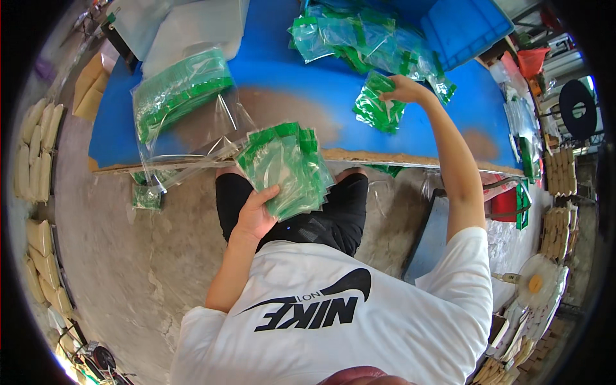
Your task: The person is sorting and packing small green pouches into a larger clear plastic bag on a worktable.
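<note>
My left hand [258,217] is closed on the lower left edge of a fanned stack of clear plastic bags with green bands [285,168]. That stack is above my lap, in front of the table's near edge. Out over the right part of the blue table, my right hand [405,90] pinches the upper corner of a green-printed clear plastic bag [380,110]. Beyond it spreads a loose heap of similar bags [359,37]. At the left of the table, a large clear bag holds a neat row of green-banded bags [186,90]; its open end droops over the edge.
The blue table [289,80] has a worn brown patch and a rough front edge. A blue crate [467,31] stands tilted at its far right, and a whitish plastic bin [192,35] at its far left. A fan [536,283] and stacked packages [40,151] flank me on the floor.
</note>
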A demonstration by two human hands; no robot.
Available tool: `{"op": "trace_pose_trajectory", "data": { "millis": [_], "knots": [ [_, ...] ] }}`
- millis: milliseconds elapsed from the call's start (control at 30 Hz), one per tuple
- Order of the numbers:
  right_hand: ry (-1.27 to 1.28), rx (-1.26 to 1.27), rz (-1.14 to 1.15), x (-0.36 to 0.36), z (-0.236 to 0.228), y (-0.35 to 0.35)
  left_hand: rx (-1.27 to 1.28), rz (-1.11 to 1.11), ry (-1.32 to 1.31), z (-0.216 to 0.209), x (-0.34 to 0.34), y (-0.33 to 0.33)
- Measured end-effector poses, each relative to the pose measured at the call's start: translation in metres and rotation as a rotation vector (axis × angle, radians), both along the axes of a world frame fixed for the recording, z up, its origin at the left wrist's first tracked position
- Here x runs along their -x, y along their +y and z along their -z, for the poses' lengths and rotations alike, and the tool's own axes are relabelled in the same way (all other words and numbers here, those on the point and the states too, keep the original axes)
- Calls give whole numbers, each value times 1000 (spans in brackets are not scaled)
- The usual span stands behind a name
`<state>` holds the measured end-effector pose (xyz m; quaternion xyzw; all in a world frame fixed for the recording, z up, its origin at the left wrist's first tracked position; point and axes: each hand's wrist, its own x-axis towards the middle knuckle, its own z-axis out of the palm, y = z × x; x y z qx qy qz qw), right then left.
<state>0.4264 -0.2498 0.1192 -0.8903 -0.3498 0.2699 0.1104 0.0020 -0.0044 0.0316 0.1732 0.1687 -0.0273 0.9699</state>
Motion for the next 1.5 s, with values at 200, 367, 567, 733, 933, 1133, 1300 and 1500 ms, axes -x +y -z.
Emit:
{"op": "trace_pose_trajectory", "data": {
  "millis": [200,367,567,733,933,1133,1300,1500],
  "knots": [
    [129,-584,446,59,-16,0,-150,15,61,-26,-23,-5],
    [-826,-847,-204,191,-54,80,-199,-46,38,-25,-27,-11],
    [-533,-780,-601,264,-17,106,-37,-107,-134,-31,-23,-7],
    [464,-616,-444,213,-9,122,-49,-83,124,-4,-7,0],
    [-756,-644,-25,66,67,149,-10,-44,5,18,4,1],
    [-728,-380,-146,155,55,135,-41,-192,-105,32,34,23],
    [-205,-646,-238,215,35,95,21,-122,-141,47,22,36],
    [154,-797,266,240,36,101,-52,-113,-35,37,-4,18]
  ]
}}
